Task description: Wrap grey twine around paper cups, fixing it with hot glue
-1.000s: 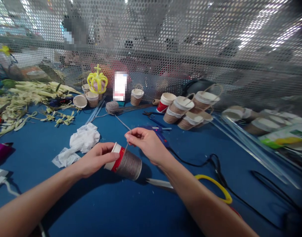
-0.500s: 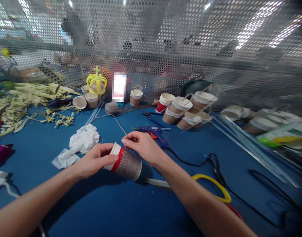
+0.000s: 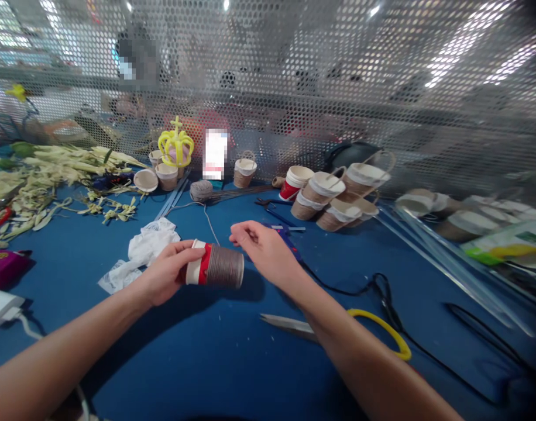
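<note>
My left hand (image 3: 169, 270) is wrapped round a paper cup (image 3: 199, 270) lying on its side in the air, its rim end toward the palm. Grey yarn (image 3: 224, 266) is wound in close rows over the cup's lower part, while a red and white band stays bare. From the cup a strand runs up to the yarn ball (image 3: 201, 190) on the table. Just right of the cup is my right hand (image 3: 263, 248), fingers curled together, apart from both cup and strand; nothing shows in it. Scissors (image 3: 289, 325) with yellow handles lie partly under my right forearm.
A glue gun (image 3: 288, 241) lies behind my right hand, its black cord running right. White lace cloth (image 3: 151, 242) sits left of the cup. Several wrapped cups (image 3: 323, 190) stand at the back, before a perforated metal screen (image 3: 268, 64). Clear sticks (image 3: 443, 269) lie at right.
My right hand has come off the strand at the cup and moved slightly right and up. The cup has turned from tilted to nearly level and moved a little left and up.
</note>
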The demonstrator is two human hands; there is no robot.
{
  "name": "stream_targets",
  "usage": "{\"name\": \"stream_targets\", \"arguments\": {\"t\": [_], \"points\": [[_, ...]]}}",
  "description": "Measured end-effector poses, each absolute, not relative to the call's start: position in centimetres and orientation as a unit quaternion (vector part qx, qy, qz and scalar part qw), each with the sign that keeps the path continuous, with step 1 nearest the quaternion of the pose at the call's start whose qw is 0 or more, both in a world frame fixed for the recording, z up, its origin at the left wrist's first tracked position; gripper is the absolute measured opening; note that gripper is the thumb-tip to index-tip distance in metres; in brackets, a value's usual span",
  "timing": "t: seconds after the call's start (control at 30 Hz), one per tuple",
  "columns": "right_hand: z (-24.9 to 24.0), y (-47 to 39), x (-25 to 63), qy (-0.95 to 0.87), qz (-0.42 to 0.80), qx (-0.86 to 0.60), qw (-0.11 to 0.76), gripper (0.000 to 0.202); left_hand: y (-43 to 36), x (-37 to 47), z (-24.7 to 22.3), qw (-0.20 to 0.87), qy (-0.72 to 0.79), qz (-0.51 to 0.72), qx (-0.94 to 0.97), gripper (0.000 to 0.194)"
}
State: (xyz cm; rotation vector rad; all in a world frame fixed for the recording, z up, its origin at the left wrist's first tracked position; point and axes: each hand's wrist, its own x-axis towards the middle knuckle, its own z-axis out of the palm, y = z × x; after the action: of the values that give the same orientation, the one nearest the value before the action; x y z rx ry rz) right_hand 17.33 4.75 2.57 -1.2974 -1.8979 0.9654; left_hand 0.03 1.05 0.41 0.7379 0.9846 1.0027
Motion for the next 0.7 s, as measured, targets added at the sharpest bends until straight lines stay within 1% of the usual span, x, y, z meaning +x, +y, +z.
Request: {"name": "stream_targets", "arguments": {"t": [0.07,0.17,0.23,0.53,0.7], "points": [[3.2,4.1,17.4,-0.758,0.334,-0.477,0.295,0.038,1.3,0.1,0.4,0.700,0.453,0.460,0.305,0.017],[3.5,2.9,17.2,-0.805,0.298,-0.456,0.233,0.058,1.4,0.0,0.2,0.702,0.457,0.464,0.289,0.019],[3.3,2.3,16.9,-0.818,0.285,-0.452,0.212,0.063,1.4,0.0,0.2,0.703,0.454,0.465,0.290,0.021],[1.9,1.5,16.4,-0.804,0.249,-0.468,0.268,0.047,0.8,0.3,0.6,0.711,0.430,0.474,0.293,0.023],[1.7,1.4,16.2,-0.799,0.248,-0.478,0.270,0.046,0.7,0.4,0.5,0.703,0.431,0.476,0.306,0.023]]}}
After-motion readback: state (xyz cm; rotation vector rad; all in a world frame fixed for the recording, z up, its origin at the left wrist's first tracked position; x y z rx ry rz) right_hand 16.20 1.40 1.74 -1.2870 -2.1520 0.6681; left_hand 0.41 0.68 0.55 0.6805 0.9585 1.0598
